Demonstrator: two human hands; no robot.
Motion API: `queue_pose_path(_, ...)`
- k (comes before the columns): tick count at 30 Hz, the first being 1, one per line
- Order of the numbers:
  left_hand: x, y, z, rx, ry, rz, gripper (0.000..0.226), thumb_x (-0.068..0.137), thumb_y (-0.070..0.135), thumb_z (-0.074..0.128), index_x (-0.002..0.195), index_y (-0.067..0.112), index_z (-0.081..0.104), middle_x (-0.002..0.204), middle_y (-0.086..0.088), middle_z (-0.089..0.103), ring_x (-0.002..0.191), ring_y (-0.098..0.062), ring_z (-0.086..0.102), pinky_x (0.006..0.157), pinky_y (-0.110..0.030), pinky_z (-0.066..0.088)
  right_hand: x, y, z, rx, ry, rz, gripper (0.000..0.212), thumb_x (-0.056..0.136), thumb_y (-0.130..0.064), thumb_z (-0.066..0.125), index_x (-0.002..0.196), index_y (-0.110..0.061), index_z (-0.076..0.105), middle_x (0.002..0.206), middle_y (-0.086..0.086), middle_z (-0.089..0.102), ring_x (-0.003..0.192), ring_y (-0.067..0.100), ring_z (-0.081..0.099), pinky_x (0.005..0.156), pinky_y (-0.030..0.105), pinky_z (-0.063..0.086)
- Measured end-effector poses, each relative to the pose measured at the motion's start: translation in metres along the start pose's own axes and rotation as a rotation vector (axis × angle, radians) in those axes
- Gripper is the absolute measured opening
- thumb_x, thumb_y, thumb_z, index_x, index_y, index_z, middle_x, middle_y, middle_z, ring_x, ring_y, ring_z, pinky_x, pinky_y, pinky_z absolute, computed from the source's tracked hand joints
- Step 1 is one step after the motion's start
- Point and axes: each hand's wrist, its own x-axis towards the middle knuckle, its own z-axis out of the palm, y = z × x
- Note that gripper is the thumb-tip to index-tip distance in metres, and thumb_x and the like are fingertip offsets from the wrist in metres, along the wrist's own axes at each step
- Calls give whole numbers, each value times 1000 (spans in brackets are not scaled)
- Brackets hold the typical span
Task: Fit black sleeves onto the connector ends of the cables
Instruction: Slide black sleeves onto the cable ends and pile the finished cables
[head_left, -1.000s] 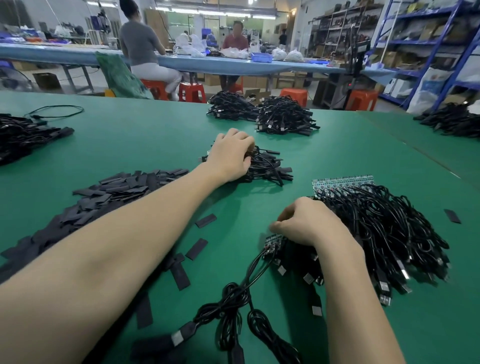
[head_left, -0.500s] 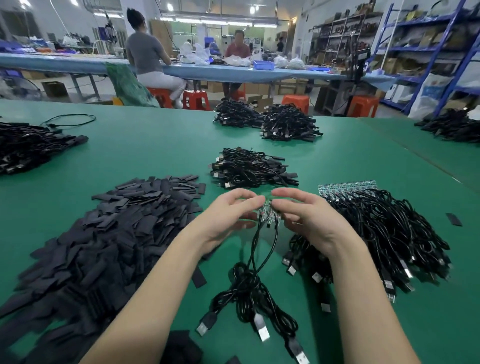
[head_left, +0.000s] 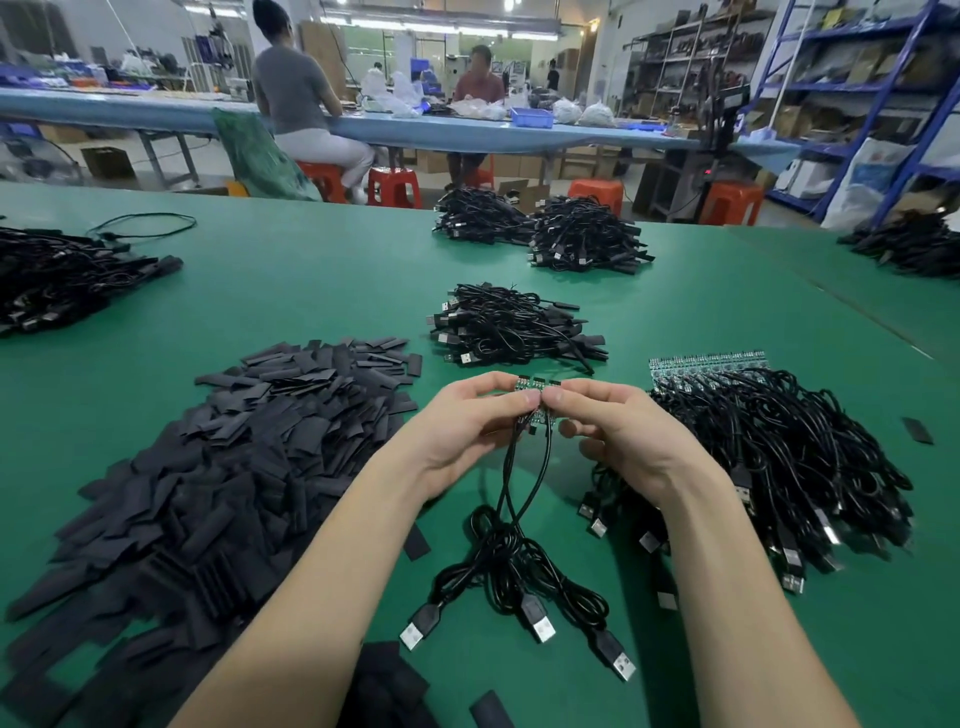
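Left hand (head_left: 470, 426) and right hand (head_left: 618, 436) pinch small green circuit-board cable ends (head_left: 537, 397) between them, above the heap of flat black sleeves (head_left: 234, 447) lying left.

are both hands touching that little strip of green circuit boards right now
Touching. The head view shows the left hand and right hand each pinching the strip of green boards between thumb and fingertips.

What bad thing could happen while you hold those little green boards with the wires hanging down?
1. Both hands, left hand and right hand, pinch the joined little circuit boards; bending them apart could crack one or tear a thin wire.
2. The hanging cables are tangled together, so lifting one might drag the others.
3. The sleeve pile lies beside the left arm and could get swept off.
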Motion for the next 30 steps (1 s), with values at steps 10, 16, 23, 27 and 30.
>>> queue_pose_path(10,1,-9,1,-116,-100,-44,20,87,13,71,106,11,66,94,-5,69,79,-14,59,71,-24,50,-3,2,0,224,-161,41,10,75,-21,85,75,-24,76,65,-14,56,53,2,40,48,16,23)
queue_pose_path(16,8,-21,1,918,250,161,21,88,40,74,107,34,65,112,10,66,91,-7,62,84,-25,49,-3,-13,-5,152,20,-5,29,64,-28,86,89,-21,73,80,-10,69,53,4,52,43,14,32)
queue_pose_path(23,12,-16,12,383,302,174,10,100,27,60,105,21,66,108,2,71,92,-16,70,79,-29,56,11,-6,14,49,284,43,13,76,-30,87,84,-24,78,79,-8,67,59,9,50,43,17,33)
queue_pose_path(27,6,-13,20,64,81,54,8,99,18,62,107,17,64,93,5,75,78,-13,71,74,-25,55,10,-10,11,91,213,41,8,80,-29,83,81,-23,78,73,-9,64,60,9,51,45,17,36)
queue_pose_path(30,6,-17,23,40,103,21,6,97,13,65,101,17,64,84,5,73,72,-11,70,73,-24,58,-2,-25,6,-78,237,-1,19,81,-38,81,94,-24,77,87,-5,70,68,10,55,57,22,41)
